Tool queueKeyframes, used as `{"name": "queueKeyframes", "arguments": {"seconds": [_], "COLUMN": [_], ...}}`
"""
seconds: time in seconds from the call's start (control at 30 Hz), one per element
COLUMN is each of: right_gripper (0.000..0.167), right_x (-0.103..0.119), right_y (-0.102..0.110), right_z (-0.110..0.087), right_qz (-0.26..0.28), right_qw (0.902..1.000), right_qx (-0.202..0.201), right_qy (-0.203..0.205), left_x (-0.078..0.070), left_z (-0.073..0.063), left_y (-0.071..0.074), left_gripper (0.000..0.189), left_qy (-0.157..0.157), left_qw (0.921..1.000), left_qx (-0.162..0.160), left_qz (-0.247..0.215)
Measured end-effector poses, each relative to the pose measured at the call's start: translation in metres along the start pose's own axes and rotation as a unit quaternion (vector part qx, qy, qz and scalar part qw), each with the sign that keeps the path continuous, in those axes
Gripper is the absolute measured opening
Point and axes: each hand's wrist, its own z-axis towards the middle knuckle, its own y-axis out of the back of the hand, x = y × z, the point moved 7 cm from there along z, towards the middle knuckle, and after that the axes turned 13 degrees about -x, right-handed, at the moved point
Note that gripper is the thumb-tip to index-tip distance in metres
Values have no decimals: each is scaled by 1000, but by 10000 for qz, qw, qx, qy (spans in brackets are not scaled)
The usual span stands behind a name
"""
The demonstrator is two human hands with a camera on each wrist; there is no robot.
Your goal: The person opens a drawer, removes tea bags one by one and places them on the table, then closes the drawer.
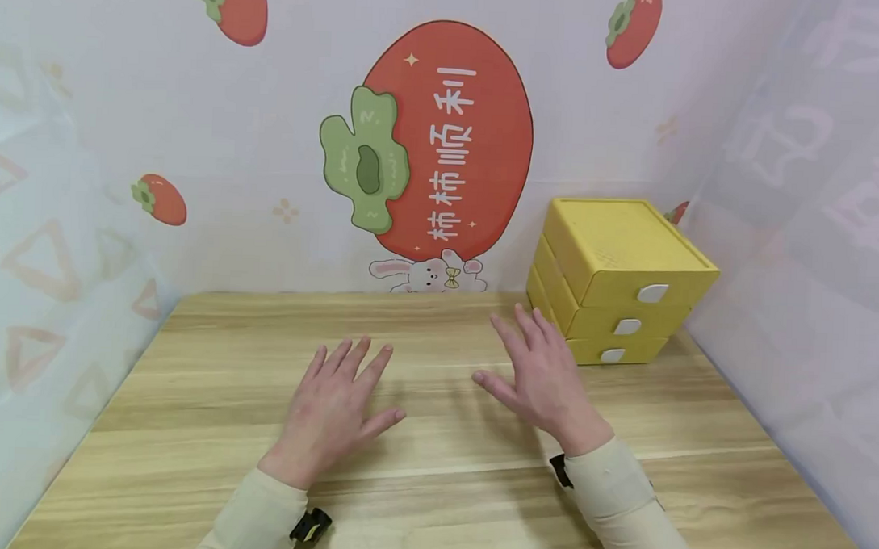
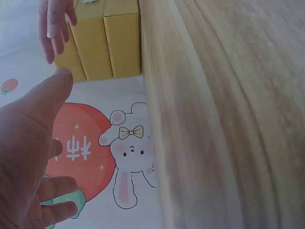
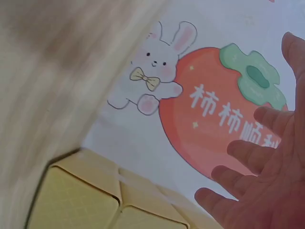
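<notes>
A yellow three-drawer storage box point(image 1: 633, 241) with white handles stands at the back right of the wooden table point(image 1: 432, 500). My right hand point(image 1: 545, 383) is spread in front of and to the left of it, with nothing in its fingers. To the left, my left hand point(image 1: 329, 412) hovers palm down over the table, fingers spread and holding nothing. The left wrist view shows the box point(image 2: 121, 43) beyond my left thumb, with the right hand point(image 2: 55, 24) near it. In the right wrist view the box point(image 3: 71, 200) lies below the spread fingers point(image 3: 252, 152).
Behind the table hangs a white backdrop point(image 1: 270, 139) with a big red persimmon print point(image 1: 480, 147) and a rabbit drawing point(image 1: 428, 274). Pale curtain-like sheets close off the left side point(image 1: 48, 237) and the right side point(image 1: 811, 239).
</notes>
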Motion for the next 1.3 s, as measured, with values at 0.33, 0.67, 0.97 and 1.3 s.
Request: {"name": "queueKeyframes", "arguments": {"seconds": [0.33,0.67,0.97,1.3], "right_gripper": [84,85,77,75], "right_x": [-7,-21,-53,-99], "right_y": [38,71,100,128], "right_z": [4,9,21,31], "right_qz": [35,-141,-318,-438], "right_qw": [9964,9810,9765,9641], "right_qx": [-844,-1881,-2122,-2596], "right_qy": [76,461,192,-337], "left_x": [-5,-9,-12,-13], "left_z": [0,-1,0,-1], "left_y": [3,5,10,13], "left_gripper": [81,74,71,65], "left_qy": [-194,-386,-481,-405], "left_qw": [9994,9973,9948,9937], "left_qx": [-283,-624,-853,-964], "left_qz": [15,-62,-267,-396]}}
